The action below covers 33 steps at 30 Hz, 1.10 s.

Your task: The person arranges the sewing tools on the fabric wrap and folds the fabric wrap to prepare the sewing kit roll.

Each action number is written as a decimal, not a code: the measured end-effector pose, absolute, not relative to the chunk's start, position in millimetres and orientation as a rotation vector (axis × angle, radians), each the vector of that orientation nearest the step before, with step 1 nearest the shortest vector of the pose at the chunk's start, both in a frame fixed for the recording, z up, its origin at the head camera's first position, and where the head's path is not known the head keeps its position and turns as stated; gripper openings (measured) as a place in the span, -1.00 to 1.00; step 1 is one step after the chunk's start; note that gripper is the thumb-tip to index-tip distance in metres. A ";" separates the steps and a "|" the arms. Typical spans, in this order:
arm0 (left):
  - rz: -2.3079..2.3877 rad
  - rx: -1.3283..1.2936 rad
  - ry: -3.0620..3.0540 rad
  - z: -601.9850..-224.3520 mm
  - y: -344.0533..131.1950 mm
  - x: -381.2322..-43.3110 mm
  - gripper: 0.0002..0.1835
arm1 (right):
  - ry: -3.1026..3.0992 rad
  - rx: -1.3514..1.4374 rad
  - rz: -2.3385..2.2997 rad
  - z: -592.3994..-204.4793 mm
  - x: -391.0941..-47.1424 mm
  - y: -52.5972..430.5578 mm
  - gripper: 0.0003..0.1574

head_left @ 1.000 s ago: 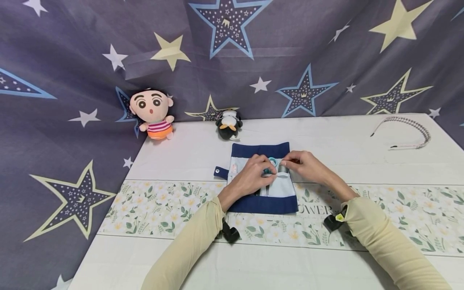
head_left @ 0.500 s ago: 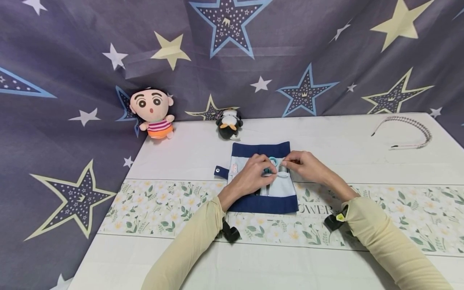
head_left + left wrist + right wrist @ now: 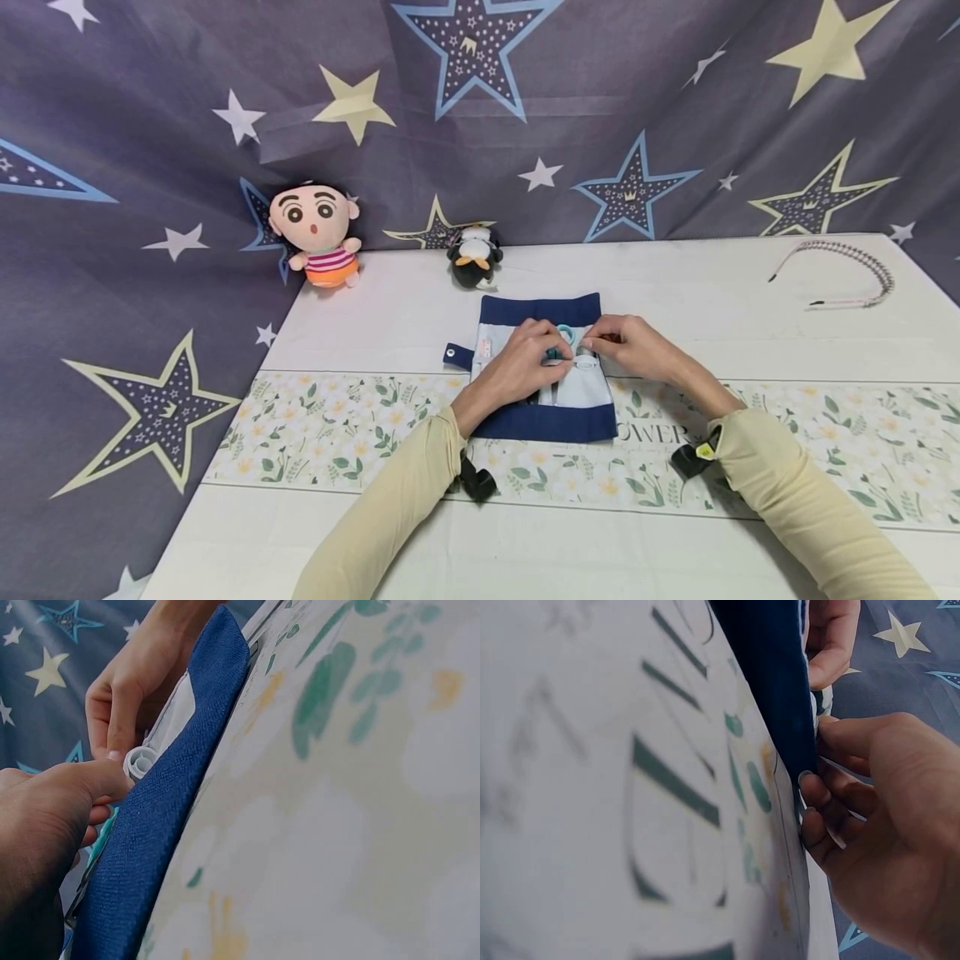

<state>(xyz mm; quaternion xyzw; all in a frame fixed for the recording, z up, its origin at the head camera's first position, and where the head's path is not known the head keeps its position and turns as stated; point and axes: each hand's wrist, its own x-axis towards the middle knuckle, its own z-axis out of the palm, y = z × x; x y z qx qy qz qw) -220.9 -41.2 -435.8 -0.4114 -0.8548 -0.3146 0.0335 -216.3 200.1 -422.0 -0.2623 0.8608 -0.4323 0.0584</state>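
Note:
A navy and pale blue fabric roll-up pouch [image 3: 545,423] lies unfolded under both hands. At its middle the left hand [image 3: 521,360] pinches the pale band beside a small tube, its thumb and forefinger close together. From the far right side the right hand [image 3: 636,343] holds the small grey tube [image 3: 585,350] between thumb and fingers. The left wrist view shows the tube's white ringed end [image 3: 140,761] between both hands' fingertips. Scissors with teal handles [image 3: 565,333] sit in the pouch, partly hidden by the left hand. In the right wrist view, the right fingers touch the pouch's navy edge [image 3: 776,682].
A snap tab [image 3: 457,357] sticks out left of the pouch. Behind stand a plush doll [image 3: 315,237] and a plush penguin [image 3: 474,258]. A headband [image 3: 851,271] lies at the back right of the table [image 3: 420,542], before a star-patterned curtain [image 3: 570,108].
The right hand has tipped slightly down with the tube, whose round white end now shows towards the head camera. The left hand and the pouch stay in place.

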 end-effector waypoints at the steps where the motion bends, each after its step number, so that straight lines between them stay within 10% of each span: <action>1: -0.966 -1.266 -2.630 -435.7 -41.1 -220.8 -0.92 | 2.608 -0.796 -1.310 -421.9 -216.1 200.0 -0.78; 33: -1.010 -1.162 -2.628 -431.5 -52.5 -210.4 -0.85 | 2.621 -0.788 -1.348 -418.4 -215.3 200.2 -0.79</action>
